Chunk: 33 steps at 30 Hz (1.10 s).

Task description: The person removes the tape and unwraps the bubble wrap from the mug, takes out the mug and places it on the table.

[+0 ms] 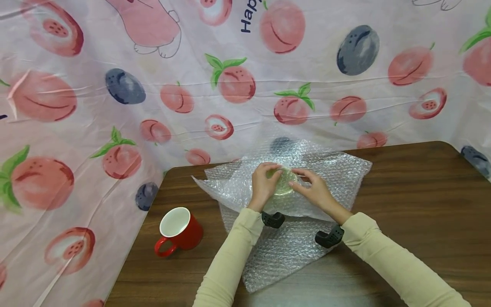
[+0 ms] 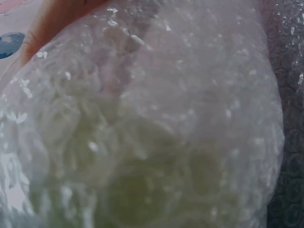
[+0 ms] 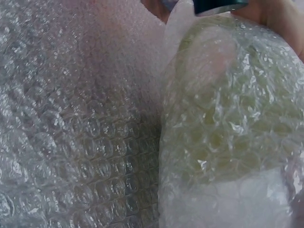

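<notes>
A pale green, see-through round vessel that looks like a glass (image 1: 284, 183) is held above the table, with bubble wrap (image 1: 333, 175) around it. My left hand (image 1: 264, 183) grips its left side, fingers curved over the top and thumb near the rim. On the right side my right hand (image 1: 315, 190) holds the wrapped vessel between thumb and fingers. Through the bubble layer its green body (image 3: 218, 137) shows blurred in the right wrist view. In the left wrist view the wrap (image 2: 204, 85) covers most of the vessel.
A red mug (image 1: 189, 232) with a white inside stands left of the wrap, its handle toward the front left. More bubble wrap (image 1: 284, 251) lies flat on the brown wooden table (image 1: 414, 204). A fruit-print cloth (image 1: 238, 111) hangs behind and to the left.
</notes>
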Each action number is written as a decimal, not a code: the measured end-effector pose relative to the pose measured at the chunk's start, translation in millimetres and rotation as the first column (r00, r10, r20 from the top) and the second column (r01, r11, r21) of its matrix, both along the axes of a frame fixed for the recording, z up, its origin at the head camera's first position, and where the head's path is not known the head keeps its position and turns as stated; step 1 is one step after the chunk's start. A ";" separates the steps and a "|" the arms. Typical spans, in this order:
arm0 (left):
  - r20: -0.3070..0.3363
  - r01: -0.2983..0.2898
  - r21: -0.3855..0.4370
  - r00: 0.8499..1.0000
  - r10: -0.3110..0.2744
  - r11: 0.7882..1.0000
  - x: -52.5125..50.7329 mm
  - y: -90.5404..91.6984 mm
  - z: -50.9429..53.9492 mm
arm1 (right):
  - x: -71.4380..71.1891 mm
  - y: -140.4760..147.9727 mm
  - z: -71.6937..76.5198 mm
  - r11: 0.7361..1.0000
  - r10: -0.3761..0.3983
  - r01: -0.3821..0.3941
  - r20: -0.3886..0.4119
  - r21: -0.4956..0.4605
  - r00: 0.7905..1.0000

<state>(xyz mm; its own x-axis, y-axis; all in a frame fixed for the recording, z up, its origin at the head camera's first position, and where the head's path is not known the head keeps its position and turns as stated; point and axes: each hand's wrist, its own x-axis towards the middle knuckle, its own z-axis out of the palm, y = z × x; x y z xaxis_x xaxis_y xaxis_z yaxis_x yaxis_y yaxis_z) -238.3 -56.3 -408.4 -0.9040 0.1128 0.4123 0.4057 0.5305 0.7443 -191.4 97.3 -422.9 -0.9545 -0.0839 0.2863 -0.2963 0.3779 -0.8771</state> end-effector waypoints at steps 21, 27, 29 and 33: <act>-0.112 0.014 0.094 0.994 -0.003 0.995 -0.4 -0.1 -4.0 | -5.4 9.2 6.9 0.981 0.015 0.008 0.112 -0.196 0.994; -0.128 0.036 0.134 0.992 -0.019 0.990 2.5 -1.5 -4.4 | -7.6 11.9 11.7 0.979 0.040 -0.007 0.161 -0.205 0.986; -0.152 0.052 0.135 0.988 -0.031 0.989 3.5 -2.1 -4.9 | -8.6 12.2 12.4 0.981 0.042 -0.011 0.159 -0.191 0.986; -0.195 0.089 0.128 0.979 -0.063 0.988 7.7 -2.8 -4.1 | -10.6 12.2 14.3 0.987 0.026 0.000 0.159 -0.162 0.987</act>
